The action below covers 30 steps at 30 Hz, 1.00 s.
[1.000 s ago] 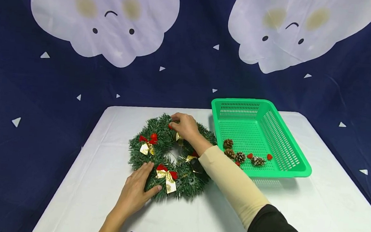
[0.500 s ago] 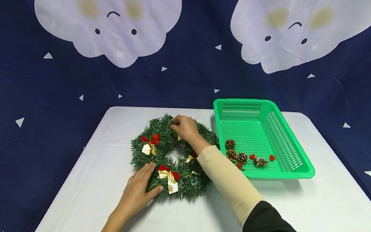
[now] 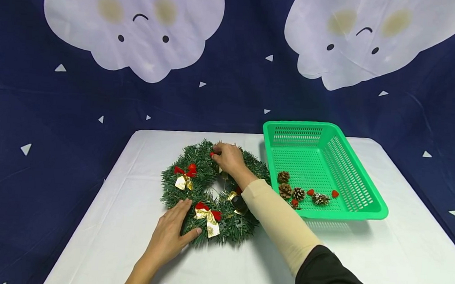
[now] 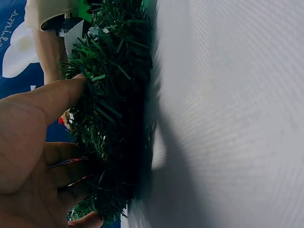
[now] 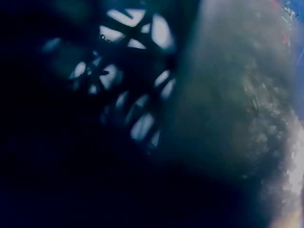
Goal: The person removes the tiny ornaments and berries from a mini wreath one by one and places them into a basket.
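A green Christmas wreath [image 3: 227, 228] lies on the white table, trimmed with red-and-gold bows [image 3: 208, 215]. My left hand [image 3: 169, 232] rests on its near left edge with the fingers fairly straight; in the left wrist view the thumb [image 4: 61, 97] touches the green tinsel [image 4: 109, 109]. Over the far part of the wreath, my right hand [image 3: 230, 157] pinches a small red ornament [image 3: 212, 154], mostly hidden by the fingers. Another red ornament [image 3: 192, 167] sits above the left bow. The right wrist view is dark and blurred, close against the wreath.
A green plastic basket [image 3: 352, 164] stands right of the wreath, beside my right forearm. Several pine cones [image 3: 285, 190] and small red ornaments [image 3: 335, 193] lie in its near end. A dark blue cloud-print cloth [image 3: 238, 103] hangs behind the table.
The whole head view has shifted slightly. My right hand has lowered a little at the far side of the wreath, still pinching the red ornament. The left hand keeps its place.
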Each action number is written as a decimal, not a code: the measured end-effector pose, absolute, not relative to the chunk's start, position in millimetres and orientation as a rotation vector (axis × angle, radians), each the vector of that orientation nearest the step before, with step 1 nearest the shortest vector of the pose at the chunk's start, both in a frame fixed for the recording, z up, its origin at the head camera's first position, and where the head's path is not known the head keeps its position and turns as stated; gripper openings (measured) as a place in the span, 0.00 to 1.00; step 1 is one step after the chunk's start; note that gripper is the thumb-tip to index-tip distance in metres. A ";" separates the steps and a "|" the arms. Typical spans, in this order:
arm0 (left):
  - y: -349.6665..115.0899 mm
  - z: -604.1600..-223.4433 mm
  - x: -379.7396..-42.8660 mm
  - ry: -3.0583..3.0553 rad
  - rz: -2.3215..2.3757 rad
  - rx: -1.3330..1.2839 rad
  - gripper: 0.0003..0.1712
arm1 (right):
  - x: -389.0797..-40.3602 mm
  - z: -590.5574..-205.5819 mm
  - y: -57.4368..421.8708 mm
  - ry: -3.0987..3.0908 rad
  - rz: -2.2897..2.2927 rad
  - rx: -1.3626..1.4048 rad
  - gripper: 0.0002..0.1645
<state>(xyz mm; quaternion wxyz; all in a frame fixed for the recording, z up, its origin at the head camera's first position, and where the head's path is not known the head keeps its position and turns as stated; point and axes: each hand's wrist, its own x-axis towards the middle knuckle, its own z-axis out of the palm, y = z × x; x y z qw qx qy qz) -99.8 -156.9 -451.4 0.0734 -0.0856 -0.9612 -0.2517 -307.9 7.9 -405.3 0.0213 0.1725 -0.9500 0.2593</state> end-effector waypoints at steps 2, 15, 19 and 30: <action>-156.8 -451.5 -99.8 -2.884 -0.752 -0.261 0.46 | -307.7 -406.6 7.8 -2.955 0.803 0.519 0.19; -157.1 -451.6 -100.5 -2.890 -0.738 -0.259 0.46 | -309.0 -410.4 4.4 -2.986 0.762 0.498 0.17; -157.1 -451.7 -100.5 -2.892 -0.740 -0.260 0.46 | -309.9 -410.5 3.8 -2.986 0.743 0.490 0.16; -157.0 -451.2 -100.2 -2.890 -0.737 -0.263 0.46 | -311.1 -411.7 4.4 -2.975 0.658 0.522 0.14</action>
